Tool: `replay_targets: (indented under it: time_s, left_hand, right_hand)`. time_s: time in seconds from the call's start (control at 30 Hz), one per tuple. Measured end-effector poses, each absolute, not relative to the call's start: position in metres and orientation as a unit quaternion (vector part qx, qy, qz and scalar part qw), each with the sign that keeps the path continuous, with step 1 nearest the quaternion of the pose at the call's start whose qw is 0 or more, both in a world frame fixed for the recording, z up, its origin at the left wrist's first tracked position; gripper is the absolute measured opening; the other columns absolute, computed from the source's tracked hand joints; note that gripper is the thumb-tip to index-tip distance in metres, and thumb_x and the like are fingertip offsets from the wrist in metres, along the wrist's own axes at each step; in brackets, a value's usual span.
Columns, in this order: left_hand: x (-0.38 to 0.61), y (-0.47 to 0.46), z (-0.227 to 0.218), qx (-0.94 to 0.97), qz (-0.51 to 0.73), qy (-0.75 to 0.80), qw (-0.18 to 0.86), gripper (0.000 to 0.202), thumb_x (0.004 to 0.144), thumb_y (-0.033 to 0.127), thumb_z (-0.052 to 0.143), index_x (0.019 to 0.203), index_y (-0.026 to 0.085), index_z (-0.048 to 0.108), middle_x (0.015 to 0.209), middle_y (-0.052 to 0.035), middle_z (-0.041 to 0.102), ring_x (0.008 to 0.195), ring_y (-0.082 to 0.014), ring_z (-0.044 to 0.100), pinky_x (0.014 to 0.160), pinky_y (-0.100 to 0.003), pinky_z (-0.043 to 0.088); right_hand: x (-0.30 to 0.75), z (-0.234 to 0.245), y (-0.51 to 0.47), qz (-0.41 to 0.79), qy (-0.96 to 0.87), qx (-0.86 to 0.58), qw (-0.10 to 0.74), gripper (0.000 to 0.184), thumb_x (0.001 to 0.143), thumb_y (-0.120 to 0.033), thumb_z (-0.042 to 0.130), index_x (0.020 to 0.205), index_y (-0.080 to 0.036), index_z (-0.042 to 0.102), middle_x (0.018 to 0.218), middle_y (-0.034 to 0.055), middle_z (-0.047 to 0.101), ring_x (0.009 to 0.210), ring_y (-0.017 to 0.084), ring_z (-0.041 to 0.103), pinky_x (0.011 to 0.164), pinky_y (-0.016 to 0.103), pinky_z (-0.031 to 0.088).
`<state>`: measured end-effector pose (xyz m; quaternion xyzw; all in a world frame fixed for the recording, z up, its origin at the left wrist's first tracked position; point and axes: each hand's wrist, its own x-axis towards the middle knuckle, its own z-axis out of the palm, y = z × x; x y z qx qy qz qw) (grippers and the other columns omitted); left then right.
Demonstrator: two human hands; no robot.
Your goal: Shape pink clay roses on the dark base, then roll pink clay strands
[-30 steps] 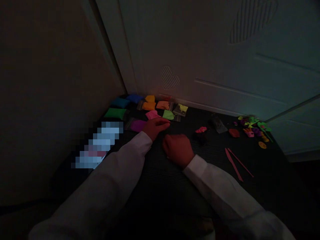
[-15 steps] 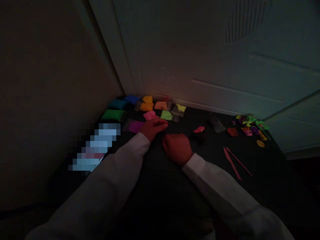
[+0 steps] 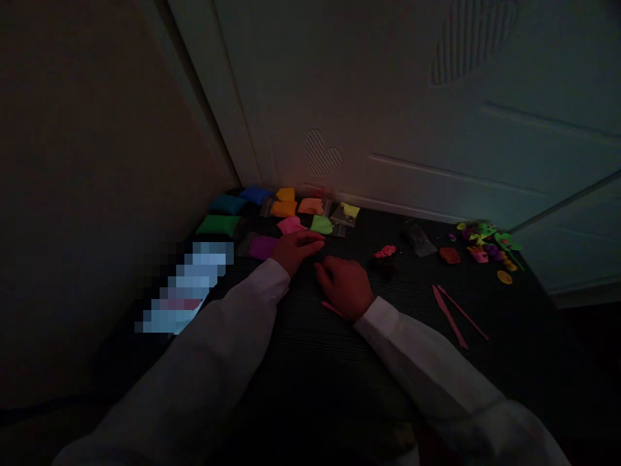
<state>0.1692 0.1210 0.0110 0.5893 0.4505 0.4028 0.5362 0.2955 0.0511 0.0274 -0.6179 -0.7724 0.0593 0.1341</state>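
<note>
My left hand [image 3: 294, 251] rests low over the dark tabletop beside the purple clay packet [image 3: 263, 246], its fingers stretched to the right with a gap showing between them. Whatever lies under those fingertips is lost in the dark. Just to the right, my right hand [image 3: 345, 287] is closed, palm down. From its lower left side sticks out the end of a thin pink modelling tool [image 3: 331, 308]; the rest is hidden by the hand. Further right stands a small dark piece with a pink bumpy top [image 3: 385, 252], touched by neither hand.
Clay packets, including green [image 3: 218, 225], blue [image 3: 255, 195] and orange [image 3: 284, 208], line the back left. A blurred bright screen [image 3: 194, 285] lies left. Two pink tools [image 3: 450, 317], a dark bag [image 3: 420, 238] and small colourful clay pieces [image 3: 485, 249] lie right. A white panel [image 3: 412, 175] rises behind.
My right hand has turned slightly, and the pink tool's end now shows below it. My left hand has hardly moved. The view has shifted a little.
</note>
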Motion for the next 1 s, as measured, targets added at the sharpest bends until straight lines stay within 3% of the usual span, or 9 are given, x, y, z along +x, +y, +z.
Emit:
replay_targets:
  time_s: [0.17,0.27,0.37,0.53,0.8,1.0]
  left_hand:
    - [0.169,0.12,0.012,0.591,0.406,0.446,0.535,0.028,0.058,0.035,0.064,0.078,0.015,0.063,0.075,-0.0008,0.062,0.066,-0.0111,0.053,0.066,-0.026,0.042]
    - [0.17,0.119,0.013,0.589,0.4,0.449,0.539,0.028,0.058,0.035,0.063,0.078,0.015,0.063,0.071,-0.0001,0.061,0.064,-0.0105,0.053,0.065,-0.026,0.042]
    - [0.17,0.12,0.012,0.585,0.402,0.445,0.547,0.028,0.058,0.035,0.063,0.079,0.015,0.063,0.069,0.0003,0.061,0.064,-0.0108,0.053,0.063,-0.026,0.042]
    - [0.171,0.12,0.011,0.577,0.409,0.436,0.556,0.027,0.057,0.033,0.065,0.076,0.015,0.062,0.073,-0.0007,0.062,0.068,-0.0122,0.055,0.066,-0.027,0.043]
    - [0.174,0.116,0.01,0.615,0.391,0.423,0.538,0.023,0.058,0.03,0.064,0.076,0.016,0.062,0.074,-0.0011,0.062,0.073,-0.0135,0.056,0.071,-0.029,0.043]
    - [0.177,0.111,0.006,0.74,0.32,0.395,0.441,0.024,0.062,0.03,0.06,0.082,0.017,0.063,0.076,-0.0023,0.062,0.07,-0.0135,0.054,0.066,-0.028,0.043]
  right_hand:
    - [0.311,0.044,0.045,0.198,-0.719,-0.616,0.254,0.036,0.086,-0.04,0.026,0.074,-0.017,0.051,0.063,-0.0025,0.052,0.057,0.008,0.047,0.051,0.019,0.03]
    - [0.318,0.055,0.031,0.238,-0.76,-0.566,0.211,0.029,0.084,-0.039,0.033,0.079,-0.018,0.053,0.068,-0.0026,0.053,0.06,0.008,0.047,0.055,0.019,0.033]
    - [0.32,0.055,0.008,0.191,-0.799,-0.556,0.126,0.026,0.079,-0.042,0.044,0.088,-0.02,0.054,0.079,0.0004,0.055,0.07,0.01,0.049,0.062,0.022,0.035]
    - [0.32,0.042,-0.021,0.133,-0.805,-0.576,0.058,0.02,0.082,-0.034,0.04,0.082,-0.02,0.054,0.08,0.0018,0.054,0.074,0.012,0.05,0.066,0.024,0.035]
    - [0.32,0.039,-0.032,0.119,-0.806,-0.576,0.061,0.021,0.082,-0.034,0.039,0.077,-0.019,0.053,0.074,0.001,0.054,0.069,0.011,0.049,0.063,0.023,0.032]
    - [0.33,0.031,-0.006,0.072,-0.777,-0.617,0.103,0.031,0.086,-0.036,0.03,0.071,-0.017,0.05,0.066,-0.0002,0.054,0.06,0.009,0.047,0.056,0.022,0.028]
